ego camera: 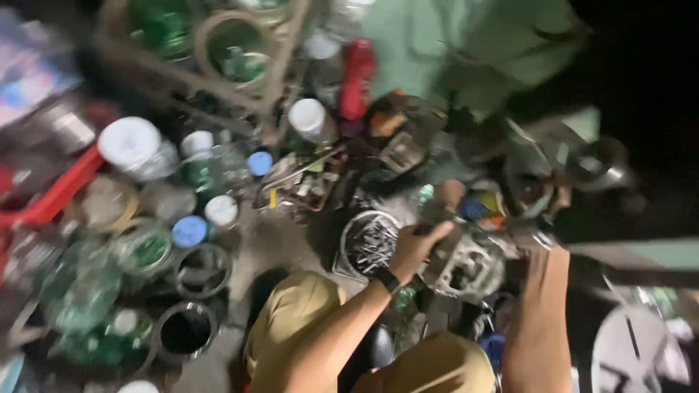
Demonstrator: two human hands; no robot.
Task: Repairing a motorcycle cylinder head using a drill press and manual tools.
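Head view, heavily blurred. I see a pale grey, openwork cast-metal housing (462, 266) held low in the centre, above the knees in tan trousers (291, 320). My left hand (413, 247), with a dark wristband, is clamped on its upper left edge; my right hand (550, 218) meets its right side, grip unclear. Just left lies a round tin of metal nails (368, 244); farther left, white-lidded jars (135, 145) and a red bottle (357, 76)

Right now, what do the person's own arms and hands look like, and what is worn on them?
Both forearms are bare, with no sleeves or gloves in view. The left hand has a dark band, like a watch strap, around its wrist. The right hand is blurred; nothing worn shows on it.
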